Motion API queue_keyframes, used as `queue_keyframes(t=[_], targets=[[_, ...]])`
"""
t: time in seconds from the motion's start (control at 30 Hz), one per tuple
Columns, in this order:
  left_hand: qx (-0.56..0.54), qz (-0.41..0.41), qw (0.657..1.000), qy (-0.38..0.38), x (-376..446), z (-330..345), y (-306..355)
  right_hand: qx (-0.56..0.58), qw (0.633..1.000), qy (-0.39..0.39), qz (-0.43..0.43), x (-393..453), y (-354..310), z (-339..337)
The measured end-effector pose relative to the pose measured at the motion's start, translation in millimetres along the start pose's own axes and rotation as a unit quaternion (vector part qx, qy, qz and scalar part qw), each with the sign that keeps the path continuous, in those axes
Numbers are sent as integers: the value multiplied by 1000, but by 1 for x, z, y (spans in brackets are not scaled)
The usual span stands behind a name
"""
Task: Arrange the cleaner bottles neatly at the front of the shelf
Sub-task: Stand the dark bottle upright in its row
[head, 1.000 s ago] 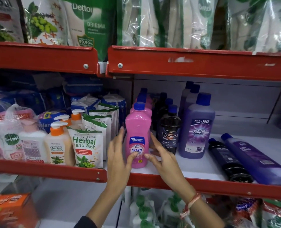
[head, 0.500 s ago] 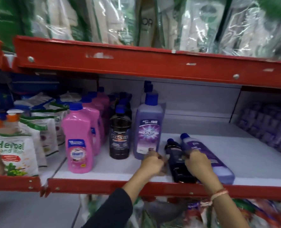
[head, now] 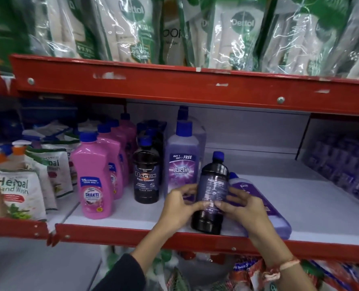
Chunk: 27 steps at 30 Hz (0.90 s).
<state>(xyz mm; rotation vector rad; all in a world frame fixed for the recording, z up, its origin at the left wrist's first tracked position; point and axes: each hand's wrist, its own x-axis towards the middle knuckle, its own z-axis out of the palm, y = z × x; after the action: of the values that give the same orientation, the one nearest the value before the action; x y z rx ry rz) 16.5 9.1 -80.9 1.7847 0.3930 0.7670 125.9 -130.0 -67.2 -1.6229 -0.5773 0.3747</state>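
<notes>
A black cleaner bottle point(head: 211, 190) with a blue cap stands almost upright at the shelf's front edge, its back label towards me. My left hand point(head: 179, 206) grips its left side and my right hand point(head: 242, 206) its right side. Behind my right hand a purple bottle point(head: 275, 219) lies flat on the white shelf board point(head: 321, 206). To the left stand rows of an upright purple Bactin bottle point(head: 181, 162), a black Bactin bottle point(head: 146, 175) and a pink Shakti bottle point(head: 94, 177).
Herbal hand wash pouches point(head: 16, 192) and pump bottles fill the left bay. Dettol refill pouches point(head: 237, 32) sit on the red upper shelf point(head: 174, 85). Purple packs point(head: 342, 162) lie at the far right. The red front lip point(head: 132, 238) runs below the bottles.
My view shifted right from the pink bottle. Both hands moved to the lying black bottle, took hold of it and stood it up at the shelf front.
</notes>
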Motion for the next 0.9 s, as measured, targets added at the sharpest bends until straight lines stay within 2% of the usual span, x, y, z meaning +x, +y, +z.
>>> queue_keyframes(t=[0.07,0.2,0.33,0.43,0.47,0.6,0.73,0.8,0.9], targets=[[-23,23,999,22,-11,-18,2,41,999,-23,-28,-6,-4,15],[-94,38,992,81,-28,-58,-9,19,994,-23,-102,-17,-12,60],[-99,54,985,132,-33,-77,-21,45,988,-42,-142,-14,-15,93],[-105,65,982,143,-35,-78,-26,33,986,-34,-162,-11,-7,102],[-112,63,978,162,-41,-113,-39,25,986,-48,-160,-16,-9,142],[-84,64,981,165,-42,-121,-41,17,983,-14,-184,-24,-7,154],[-106,64,974,188,-40,-119,-32,-48,971,39,-232,-32,-1,153],[-121,53,975,177,-40,-123,-35,-88,968,11,-236,-33,2,155],[-90,70,982,148,-40,-124,-37,-186,955,-82,-217,-26,0,149]])
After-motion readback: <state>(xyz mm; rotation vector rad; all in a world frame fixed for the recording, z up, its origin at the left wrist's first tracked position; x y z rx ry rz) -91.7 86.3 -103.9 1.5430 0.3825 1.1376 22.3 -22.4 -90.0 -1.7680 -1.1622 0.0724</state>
